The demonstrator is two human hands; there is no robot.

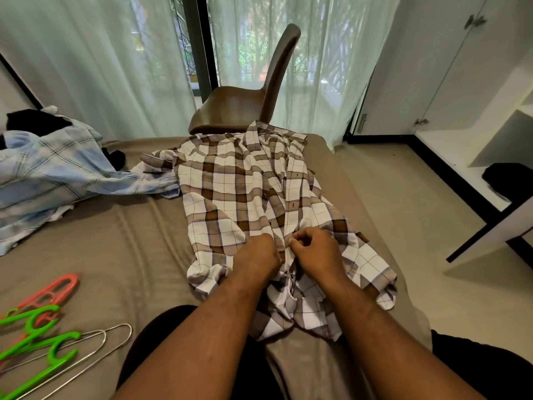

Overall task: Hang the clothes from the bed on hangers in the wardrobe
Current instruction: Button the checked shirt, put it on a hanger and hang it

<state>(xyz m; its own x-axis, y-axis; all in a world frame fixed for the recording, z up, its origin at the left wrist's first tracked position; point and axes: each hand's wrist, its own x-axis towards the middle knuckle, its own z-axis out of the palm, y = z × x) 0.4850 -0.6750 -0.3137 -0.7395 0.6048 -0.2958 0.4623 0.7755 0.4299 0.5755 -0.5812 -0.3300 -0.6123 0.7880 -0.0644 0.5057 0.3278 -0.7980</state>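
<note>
Spread front-up on the bed [129, 241]: a shirt [230, 183] in brown, tan and white plaid, with thin dark lines crossing the white squares. Collar at the far end, close to the brown chair [239, 102] just past the bed's edge; hem at the near end, rumpled and bunched against dark-clad legs. One sleeve folded out to the far left, touching a blue shirt [57, 171] heaped there. Front open along most of its length, the two edges lying side by side, small dark dots of buttons or buttonholes spaced down the right strip. Low on that opening, both hands close together, nearly touching. Left hand [255, 255] knuckles up, fingers curled down into the left front edge and gripping the cloth, fingertips hidden. Right hand [314, 249] pinching the right front edge between thumb and forefinger, the other fingers curled in. At the near left of the bed, well apart from the shirt, green hangers [37, 350], a pink hanger [57, 287] and a wire hanger [109, 339] in a loose overlapping pile. To the right, across the floor, the white wardrobe [450, 67], one door swung open.
</note>
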